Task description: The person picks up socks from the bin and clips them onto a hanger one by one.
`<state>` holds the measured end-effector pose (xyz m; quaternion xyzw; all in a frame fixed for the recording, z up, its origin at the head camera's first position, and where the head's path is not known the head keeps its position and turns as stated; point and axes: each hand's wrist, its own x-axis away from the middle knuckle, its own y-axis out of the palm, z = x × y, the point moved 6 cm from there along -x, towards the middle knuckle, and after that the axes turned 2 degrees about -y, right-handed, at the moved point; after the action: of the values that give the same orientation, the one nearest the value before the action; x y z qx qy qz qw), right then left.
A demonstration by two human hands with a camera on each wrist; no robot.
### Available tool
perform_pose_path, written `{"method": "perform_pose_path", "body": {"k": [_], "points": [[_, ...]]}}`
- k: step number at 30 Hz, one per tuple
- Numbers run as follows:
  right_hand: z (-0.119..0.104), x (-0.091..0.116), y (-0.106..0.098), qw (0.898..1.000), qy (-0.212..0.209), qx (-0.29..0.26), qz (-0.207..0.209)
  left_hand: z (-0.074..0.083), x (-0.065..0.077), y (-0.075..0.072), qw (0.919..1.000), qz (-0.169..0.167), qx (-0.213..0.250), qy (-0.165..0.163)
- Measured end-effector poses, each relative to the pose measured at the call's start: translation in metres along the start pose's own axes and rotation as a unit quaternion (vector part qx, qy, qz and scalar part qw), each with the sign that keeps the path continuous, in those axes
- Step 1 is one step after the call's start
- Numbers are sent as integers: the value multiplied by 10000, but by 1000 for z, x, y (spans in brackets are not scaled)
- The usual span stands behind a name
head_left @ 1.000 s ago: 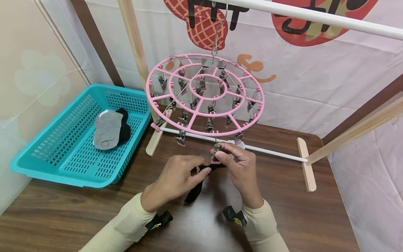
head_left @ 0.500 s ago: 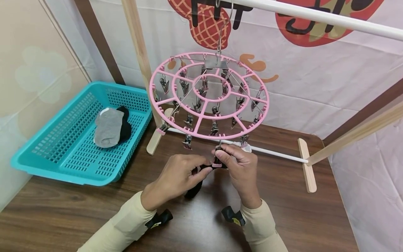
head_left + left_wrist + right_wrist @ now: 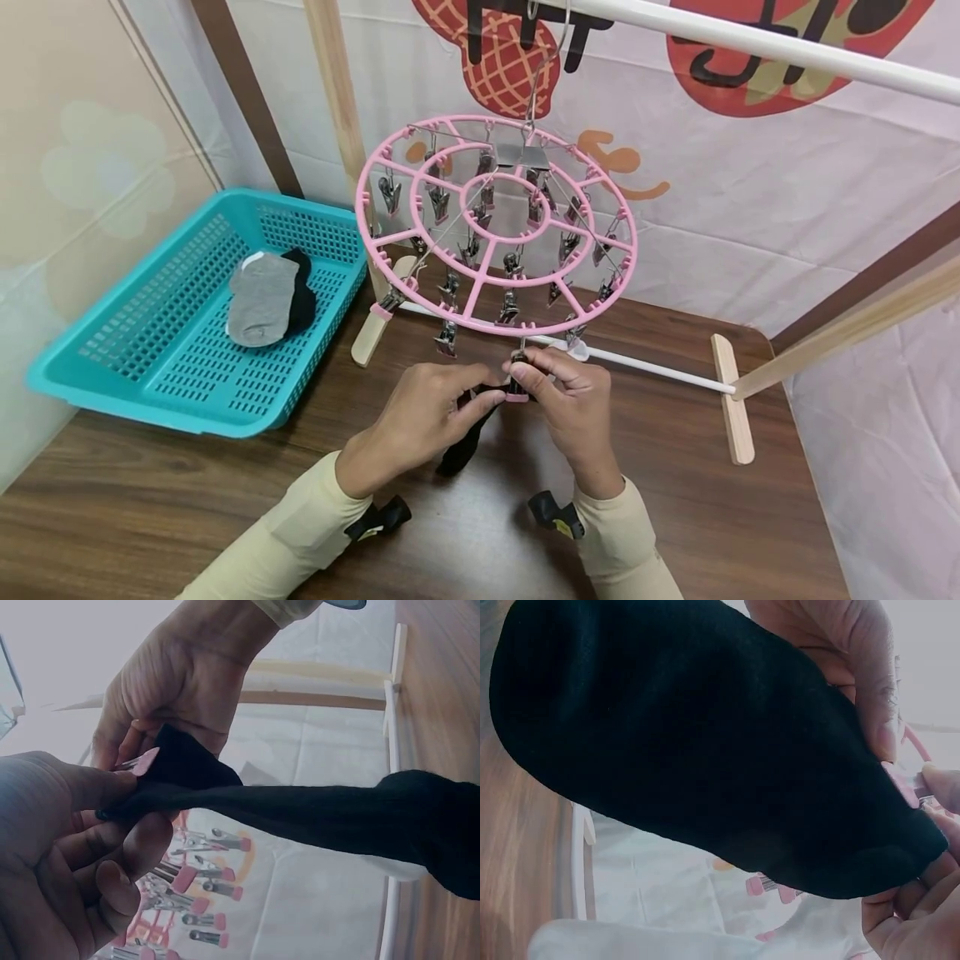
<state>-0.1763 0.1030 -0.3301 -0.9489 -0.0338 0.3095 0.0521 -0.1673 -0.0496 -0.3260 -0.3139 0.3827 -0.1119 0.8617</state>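
Observation:
In the head view, my left hand (image 3: 420,421) pinches the top of a black sock (image 3: 459,450), which hangs down below the fingers. My right hand (image 3: 576,408) grips a metal clip (image 3: 517,385) with pink tips, at the near side of a round pink hanger (image 3: 480,285). The left wrist view has the sock (image 3: 315,814) stretched out sideways, with the pink tip of the clip (image 3: 147,760) at its opening edge. Broad and flat, the sock (image 3: 690,750) fills much of the right wrist view, the clip (image 3: 900,784) right at its edge.
A turquoise basket (image 3: 225,429) on the left holds a grey sock (image 3: 262,304) and a black one (image 3: 302,308). The hanger hooks on a white rail (image 3: 750,46) of a wooden stand (image 3: 733,400). Several other clips dangle from the rings.
The clip has come slightly lower, and the left fingertips are now right beside its pink tip. The pink hanger has swayed a little; both hands stay nearly in place.

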Motion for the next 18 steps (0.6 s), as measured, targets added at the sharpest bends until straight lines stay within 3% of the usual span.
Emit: {"method": "perform_pose_path", "body": {"k": [9,18], "points": [[2,1,-1,9999,70,108,115,0,-1,-1,9999,-86,106,-100],[9,2,-3,9969,486,-589,170,-1,1,0,9997,-125,-137,-176]]}}
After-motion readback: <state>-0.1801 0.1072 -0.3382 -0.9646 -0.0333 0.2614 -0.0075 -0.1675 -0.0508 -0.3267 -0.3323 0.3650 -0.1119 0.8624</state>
